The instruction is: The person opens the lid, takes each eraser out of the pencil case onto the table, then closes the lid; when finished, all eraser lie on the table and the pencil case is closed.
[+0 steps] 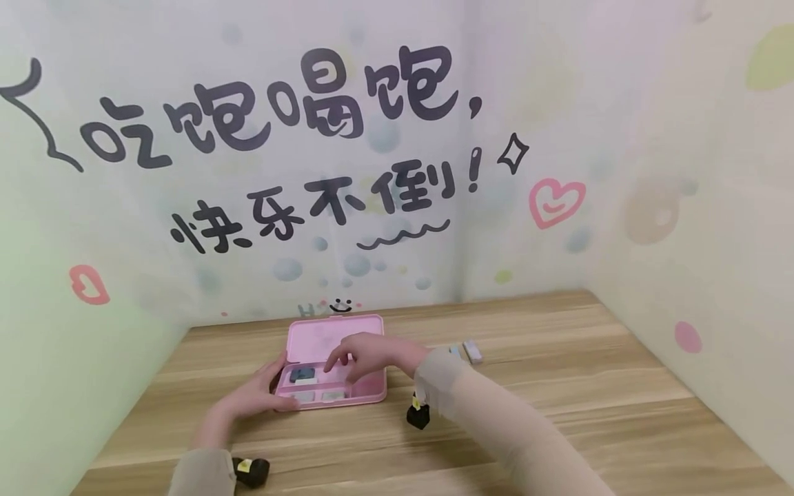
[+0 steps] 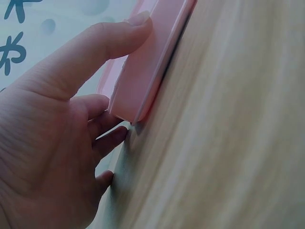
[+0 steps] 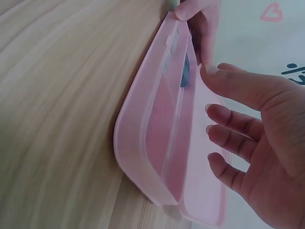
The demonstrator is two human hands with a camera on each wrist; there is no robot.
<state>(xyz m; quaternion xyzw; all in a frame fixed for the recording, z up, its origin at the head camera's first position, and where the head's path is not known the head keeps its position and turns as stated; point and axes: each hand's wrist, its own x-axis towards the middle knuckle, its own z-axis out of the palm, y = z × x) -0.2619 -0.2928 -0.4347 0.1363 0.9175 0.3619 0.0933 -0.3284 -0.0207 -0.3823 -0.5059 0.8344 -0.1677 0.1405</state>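
A pink plastic box (image 1: 369, 399) with compartments lies on the wooden table, its lid (image 1: 310, 340) raised at the back. My left hand (image 1: 256, 395) grips the box's left end, thumb against the front wall in the left wrist view and fingers around the end. Over the box hovers my right hand (image 1: 367, 353), fingers loosely bent; in the right wrist view nothing shows between them. A dark blue-grey block (image 1: 302, 373) sits in the back left compartment, a small white piece beside it. Pale pieces (image 1: 333, 395) lie in the front compartments. The front right compartment (image 3: 159, 121) shows bare pink.
Right of the box, partly behind the right sleeve, a small grey-white block (image 1: 473, 352) and a light blue piece (image 1: 455, 351) lie on the table (image 1: 558, 386). A printed wall (image 1: 397, 269) stands behind the table. Black wrist cameras (image 1: 251, 472) are on both wrists.
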